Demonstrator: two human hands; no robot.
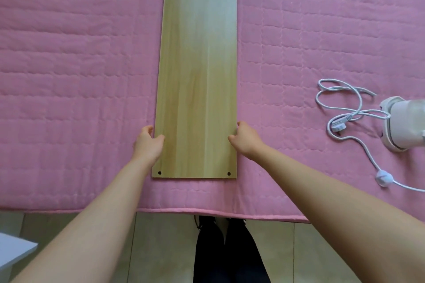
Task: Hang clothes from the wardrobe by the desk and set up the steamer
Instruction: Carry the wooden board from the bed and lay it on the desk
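A long pale wooden board [197,64] lies lengthwise on the pink quilted bed cover [76,76], with two small dark holes at its near corners. My left hand [148,142] grips the board's left edge, thumb on top. On the opposite edge my right hand [245,139] grips the same way, at the same height. A white handheld steamer [402,126] lies on the cover at the far right, partly cut off by the frame. Its white cord [345,108] lies looped beside it, with the plug near the loops.
The bed's near edge [207,211] runs across the lower part of the view, with tiled floor below it. My dark trouser legs [227,253] stand against the bed. A white furniture corner [13,248] shows at the lower left.
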